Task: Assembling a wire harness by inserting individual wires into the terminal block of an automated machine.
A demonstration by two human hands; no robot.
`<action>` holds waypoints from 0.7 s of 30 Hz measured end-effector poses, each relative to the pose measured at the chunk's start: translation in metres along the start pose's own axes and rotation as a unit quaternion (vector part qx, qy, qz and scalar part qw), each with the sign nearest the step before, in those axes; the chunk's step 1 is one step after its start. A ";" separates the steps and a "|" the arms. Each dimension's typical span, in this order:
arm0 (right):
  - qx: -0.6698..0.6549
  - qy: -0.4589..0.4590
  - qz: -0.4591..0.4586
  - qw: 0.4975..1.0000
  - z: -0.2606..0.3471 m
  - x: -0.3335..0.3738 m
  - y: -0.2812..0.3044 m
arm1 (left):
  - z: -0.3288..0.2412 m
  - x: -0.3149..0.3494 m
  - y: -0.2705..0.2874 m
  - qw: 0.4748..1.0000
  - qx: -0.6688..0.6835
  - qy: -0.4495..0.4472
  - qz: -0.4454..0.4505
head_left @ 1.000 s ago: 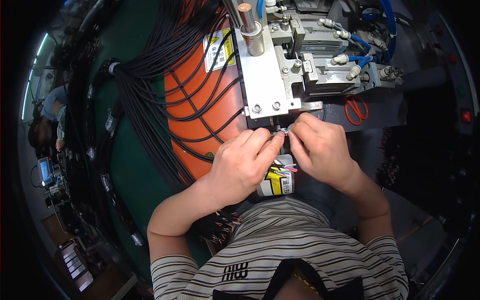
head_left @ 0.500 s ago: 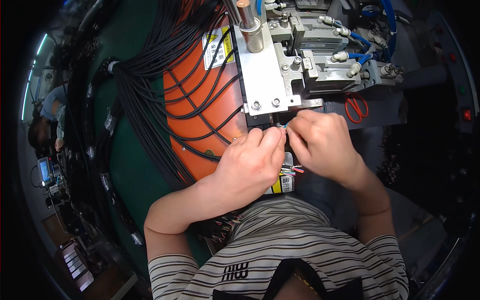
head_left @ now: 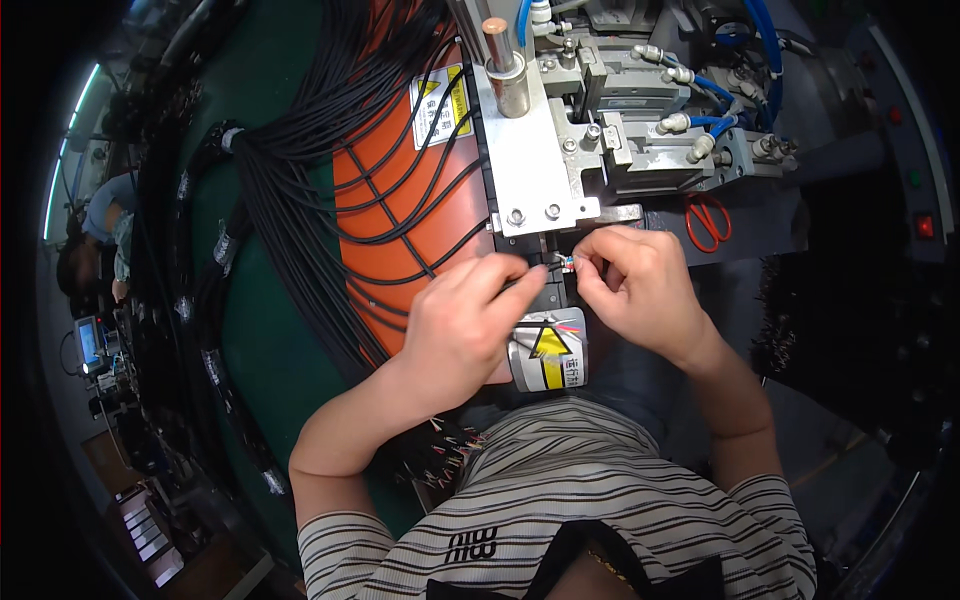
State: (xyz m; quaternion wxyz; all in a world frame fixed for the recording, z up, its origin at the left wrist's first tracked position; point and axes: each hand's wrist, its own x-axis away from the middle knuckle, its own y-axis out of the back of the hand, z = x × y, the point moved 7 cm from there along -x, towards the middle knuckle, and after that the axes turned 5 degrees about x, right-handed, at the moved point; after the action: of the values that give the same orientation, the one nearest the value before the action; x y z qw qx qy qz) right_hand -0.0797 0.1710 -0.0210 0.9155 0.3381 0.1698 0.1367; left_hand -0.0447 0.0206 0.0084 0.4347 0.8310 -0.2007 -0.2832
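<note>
My right hand (head_left: 640, 290) is closed in a pinch on thin coloured wires (head_left: 568, 263) at the stripped end of a black cable, just below the metal plate of the machine. To the left of the wires is my left hand (head_left: 460, 315), its thumb stretched toward the cable end and its fingers curled. Motion smears those fingertips, so whether they grip anything cannot be made out. Below both hands, a white roller-like part (head_left: 550, 375) bears a yellow arrow label. A few loose coloured wire ends (head_left: 568, 328) show over its top.
A thick bundle of black cables (head_left: 290, 170) fans across an orange-red plate (head_left: 390, 255) on the left. Ahead stand a bolted metal bracket (head_left: 525, 165) and pneumatic cylinders (head_left: 655, 155) with blue tubes. Red-handled scissors (head_left: 708, 222) lie at right. A person (head_left: 105, 215) is at far left.
My left hand has drawn back left and downward from the wires, uncovering the white part and its arrow label. My right hand keeps its pinch in nearly the same place.
</note>
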 end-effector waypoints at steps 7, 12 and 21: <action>-0.044 -0.054 -0.053 0.996 -0.018 0.010 0.003 | 0.015 0.007 0.008 0.997 -0.027 0.043 -0.058; -0.187 0.057 -0.021 0.981 0.029 0.015 0.000 | 0.010 0.001 0.003 0.997 0.011 0.033 -0.073; -0.501 -0.164 -0.002 0.850 -0.006 0.021 -0.017 | 0.009 -0.015 0.002 0.959 0.266 0.089 -0.042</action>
State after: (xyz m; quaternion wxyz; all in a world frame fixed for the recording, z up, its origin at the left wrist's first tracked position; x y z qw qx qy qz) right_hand -0.0603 0.1692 -0.0414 0.9755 -0.1489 -0.0740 0.1443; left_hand -0.0621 0.0223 0.0100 0.2013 0.9462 -0.1940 -0.1626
